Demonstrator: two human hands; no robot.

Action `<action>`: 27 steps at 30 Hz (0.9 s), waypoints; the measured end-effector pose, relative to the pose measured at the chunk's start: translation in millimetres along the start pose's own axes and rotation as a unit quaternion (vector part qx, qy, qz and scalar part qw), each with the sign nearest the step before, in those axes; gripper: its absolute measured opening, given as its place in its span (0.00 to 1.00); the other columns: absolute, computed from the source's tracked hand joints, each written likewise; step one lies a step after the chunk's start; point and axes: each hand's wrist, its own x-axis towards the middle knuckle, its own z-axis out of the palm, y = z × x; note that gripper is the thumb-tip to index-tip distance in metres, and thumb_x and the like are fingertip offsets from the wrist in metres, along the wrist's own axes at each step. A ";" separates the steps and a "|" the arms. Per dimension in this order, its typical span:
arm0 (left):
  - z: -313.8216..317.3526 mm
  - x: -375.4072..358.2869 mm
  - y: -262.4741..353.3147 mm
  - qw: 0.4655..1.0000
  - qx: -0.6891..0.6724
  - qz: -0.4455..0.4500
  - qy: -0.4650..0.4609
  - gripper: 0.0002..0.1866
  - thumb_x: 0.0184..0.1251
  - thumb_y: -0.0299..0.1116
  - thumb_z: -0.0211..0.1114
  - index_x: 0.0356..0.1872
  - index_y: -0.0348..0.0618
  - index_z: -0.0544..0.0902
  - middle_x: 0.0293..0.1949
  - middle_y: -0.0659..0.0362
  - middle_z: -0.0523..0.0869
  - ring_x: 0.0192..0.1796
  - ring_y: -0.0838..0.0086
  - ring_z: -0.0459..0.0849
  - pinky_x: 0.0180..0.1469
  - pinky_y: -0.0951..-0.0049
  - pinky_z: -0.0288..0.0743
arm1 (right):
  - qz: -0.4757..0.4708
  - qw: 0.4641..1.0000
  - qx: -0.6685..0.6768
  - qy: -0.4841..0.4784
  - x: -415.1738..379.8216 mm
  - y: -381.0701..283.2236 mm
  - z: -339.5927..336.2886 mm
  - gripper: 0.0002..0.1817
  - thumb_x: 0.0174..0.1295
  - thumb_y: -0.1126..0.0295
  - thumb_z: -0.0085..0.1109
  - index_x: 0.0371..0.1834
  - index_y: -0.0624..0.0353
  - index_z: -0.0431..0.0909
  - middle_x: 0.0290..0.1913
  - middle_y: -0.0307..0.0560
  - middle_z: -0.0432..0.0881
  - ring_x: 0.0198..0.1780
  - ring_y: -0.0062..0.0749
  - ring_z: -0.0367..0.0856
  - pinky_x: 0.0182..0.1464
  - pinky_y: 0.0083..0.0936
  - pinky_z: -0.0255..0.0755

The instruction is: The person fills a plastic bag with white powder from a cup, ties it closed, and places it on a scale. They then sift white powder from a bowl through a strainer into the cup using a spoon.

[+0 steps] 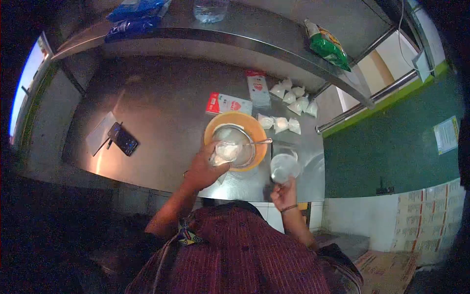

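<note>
Now left hand (203,171) tips bag (226,151); right hand (284,193) holds cup (284,168).

Orange bowl (211,128), red-and-white packet (228,104), green bag (327,48), maroon striped shirt (245,255); seemingly black phone (123,139)

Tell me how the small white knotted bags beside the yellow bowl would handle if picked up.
The small white bags look like thin plastic, so probably floppy and slightly slippery. Their bulging filling suggests they would sag, not roll. Likely light each.
</note>
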 end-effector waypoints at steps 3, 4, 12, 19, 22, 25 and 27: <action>9.9 3.1 17.2 0.998 -0.047 -0.013 -0.037 0.33 0.55 0.34 0.78 0.63 0.37 0.78 0.55 0.49 0.87 0.59 0.65 0.84 0.65 0.63 0.75 | 0.018 1.000 0.024 0.006 -0.6 14.2 -8.9 0.29 0.63 0.34 0.60 0.48 0.49 0.78 0.30 0.36 0.78 0.24 0.22 0.72 0.20 0.18 0.59; 14.0 3.3 21.3 0.998 -0.046 -0.012 -0.047 0.33 0.55 0.34 0.78 0.63 0.37 0.78 0.55 0.49 0.87 0.59 0.65 0.84 0.65 0.63 0.75 | 0.018 0.999 0.044 0.000 -2.9 15.5 -10.6 0.30 0.62 0.33 0.61 0.48 0.49 0.78 0.30 0.36 0.78 0.24 0.22 0.72 0.20 0.18 0.59; 35.7 9.9 34.3 0.991 0.007 -0.001 -0.137 0.34 0.55 0.34 0.78 0.64 0.35 0.77 0.53 0.49 0.88 0.57 0.64 0.87 0.62 0.62 0.78 | 0.049 0.995 0.064 0.053 56.3 -37.4 -10.8 0.30 0.63 0.35 0.62 0.49 0.50 0.77 0.31 0.36 0.80 0.23 0.19 0.75 0.18 0.18 0.64; 50.4 7.2 16.4 0.990 0.023 0.006 -0.139 0.34 0.56 0.36 0.79 0.63 0.35 0.76 0.54 0.47 0.88 0.58 0.62 0.87 0.61 0.61 0.78 | 0.057 0.988 0.076 0.118 52.7 -46.3 -6.5 0.28 0.61 0.37 0.67 0.45 0.50 0.77 0.31 0.38 0.82 0.23 0.22 0.79 0.18 0.20 0.65; 53.5 3.8 14.1 0.993 0.037 0.026 -0.112 0.33 0.55 0.35 0.80 0.62 0.36 0.77 0.54 0.46 0.88 0.57 0.61 0.87 0.61 0.61 0.79 | 0.069 0.989 0.063 0.111 16.8 -37.5 -9.4 0.27 0.64 0.40 0.66 0.48 0.51 0.75 0.35 0.41 0.84 0.26 0.24 0.76 0.24 0.20 0.69; 60.5 0.8 14.8 0.991 0.026 0.016 -0.134 0.33 0.55 0.33 0.80 0.62 0.37 0.77 0.52 0.48 0.88 0.56 0.61 0.87 0.60 0.61 0.79 | 0.056 0.998 -0.001 0.022 -18.4 3.5 -1.3 0.19 0.70 0.47 0.62 0.48 0.50 0.75 0.38 0.41 0.84 0.27 0.23 0.75 0.26 0.19 0.70; 70.7 -4.0 12.3 0.993 0.006 0.024 -0.117 0.33 0.54 0.32 0.79 0.62 0.36 0.77 0.51 0.49 0.87 0.54 0.62 0.87 0.59 0.61 0.79 | 0.046 0.981 -0.185 -0.026 -47.1 18.4 20.0 0.15 0.76 0.53 0.57 0.49 0.53 0.77 0.37 0.37 0.81 0.29 0.20 0.74 0.28 0.19 0.70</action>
